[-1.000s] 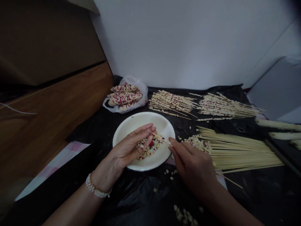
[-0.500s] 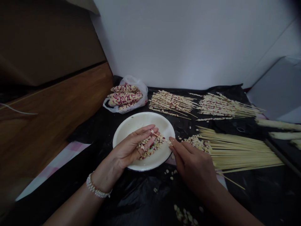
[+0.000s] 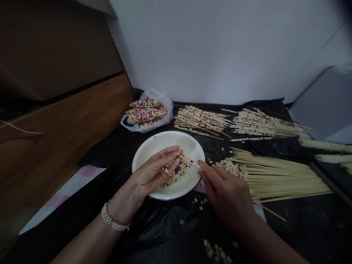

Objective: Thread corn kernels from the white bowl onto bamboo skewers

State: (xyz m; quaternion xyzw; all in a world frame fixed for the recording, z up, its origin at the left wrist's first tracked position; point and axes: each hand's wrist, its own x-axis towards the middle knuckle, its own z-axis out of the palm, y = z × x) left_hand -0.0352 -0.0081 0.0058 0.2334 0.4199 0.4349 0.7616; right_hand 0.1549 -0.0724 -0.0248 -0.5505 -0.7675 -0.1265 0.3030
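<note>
Skewer (image 3: 181,157) between hands (image 3: 227,185), kernels (image 3: 173,179) in bowl (image 3: 145,147)

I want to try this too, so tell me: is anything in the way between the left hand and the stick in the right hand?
Nothing visible is. The stick points from the right hand over the bowl to the left hand. Loose kernels lie below, in the bowl.

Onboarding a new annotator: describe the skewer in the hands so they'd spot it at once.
Start at the white bowl on the black sheet. Over it, the right hand grips a thin pale skewer that points toward the left hand. Unlike the bare skewers and kernel-loaded skewers lying on the sheet, this one is held up in the hands.
</note>
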